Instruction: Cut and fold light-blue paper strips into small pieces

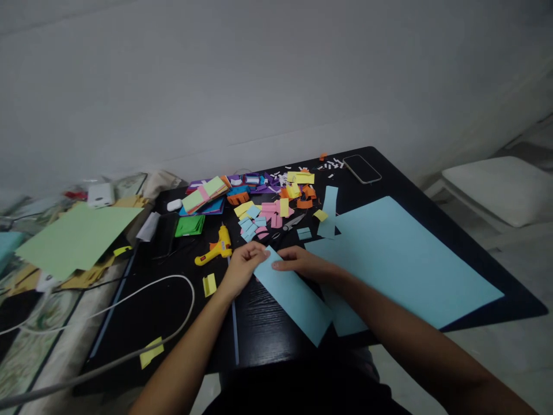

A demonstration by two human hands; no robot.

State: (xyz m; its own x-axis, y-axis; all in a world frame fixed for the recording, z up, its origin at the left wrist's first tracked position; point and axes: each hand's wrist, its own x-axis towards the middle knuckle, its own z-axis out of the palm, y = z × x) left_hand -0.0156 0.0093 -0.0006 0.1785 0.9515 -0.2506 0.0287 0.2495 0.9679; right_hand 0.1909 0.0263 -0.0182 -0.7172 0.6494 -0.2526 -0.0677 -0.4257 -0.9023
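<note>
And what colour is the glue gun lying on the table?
The glue gun is yellow with an orange trigger, seen best in the head view.

- Person is wearing a plain blk top [298, 395], filling btm ctr of frame.
- L forearm [190, 346] & R forearm [401, 323] are showing bare, looking slim.
- L hand [244, 265] & R hand [302, 264] are going bare too.
- Dk cloth [365, 358] is peeking out, lower ctr-R; garment type unclear.

The glue gun [221, 245] lies on the bench [259, 328], left of the scissors [294, 223] and the large sheet [401, 259]. The phone [362, 169] rests near the bench's far right corner, with the stool [496, 187] standing right of the bench.
</note>
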